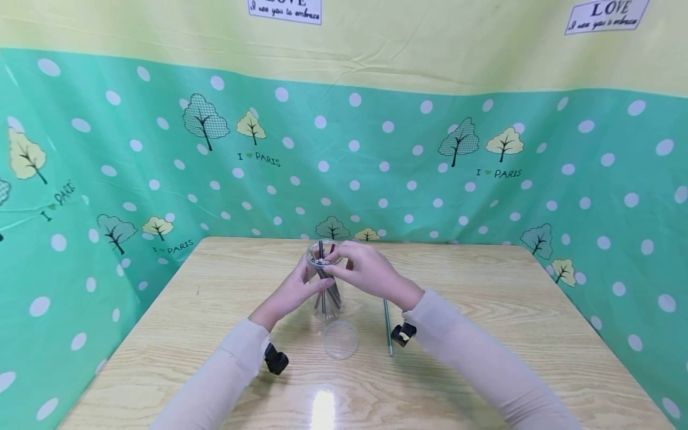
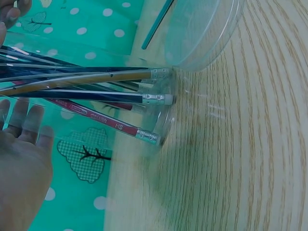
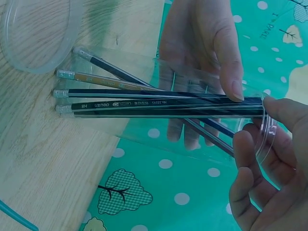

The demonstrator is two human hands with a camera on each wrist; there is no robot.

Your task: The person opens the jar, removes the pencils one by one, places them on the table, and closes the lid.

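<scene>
A clear plastic jar [image 1: 330,312] stands upright on the table with several pencils [image 3: 159,106] inside, their eraser ends down. Dark, yellow-brown and red pencils show through its wall in the left wrist view. My left hand [image 1: 301,291] holds the jar round its side, the thumb across the front. At the jar's mouth, my right hand [image 1: 368,270] has curled fingers and seems to pinch the upper ends of dark pencils. The rim partly hides that contact. In front of the jar a round clear lid [image 1: 341,340] lies flat.
A teal pencil [image 1: 388,328] lies on the wooden table [image 1: 462,370], right of the lid and beside my right sleeve. Close behind the table hangs a green and yellow curtain [image 1: 376,143] with trees and dots. Black wrist cameras hang under both sleeves.
</scene>
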